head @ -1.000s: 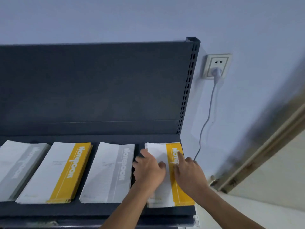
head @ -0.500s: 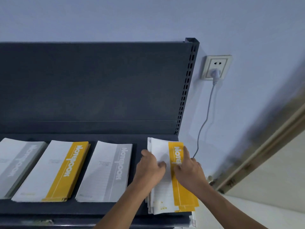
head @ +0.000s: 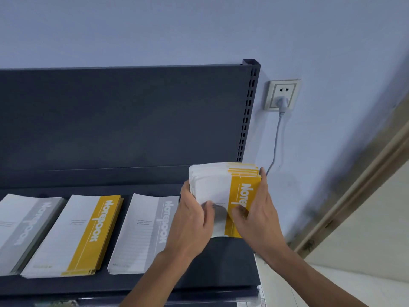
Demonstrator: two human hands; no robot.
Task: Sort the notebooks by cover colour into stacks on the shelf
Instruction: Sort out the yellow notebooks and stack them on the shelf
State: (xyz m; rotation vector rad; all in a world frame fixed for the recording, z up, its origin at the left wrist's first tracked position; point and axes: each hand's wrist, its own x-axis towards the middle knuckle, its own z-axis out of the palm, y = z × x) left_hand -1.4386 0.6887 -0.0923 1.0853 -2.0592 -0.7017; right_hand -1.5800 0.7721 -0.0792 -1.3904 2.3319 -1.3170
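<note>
while a grey stack (head: 22, 229), a yellow stack (head: 75, 235) and a second grey stack (head: 146, 233) lie flat on the shelf (head: 232, 267) from its left edge inward, the left hand (head: 194, 218) and right hand (head: 259, 216) grip a yellow-banded notebook bundle (head: 221, 189) by its sides, fingers curled round it, thumbs on the top cover, over the shelf's right end.

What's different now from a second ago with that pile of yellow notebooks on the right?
The left hand and right hand have gripped the rightmost yellow stack by its sides and lifted it off the shelf. The far-left grey stack, the other yellow stack and the second grey stack lie as before.
</note>
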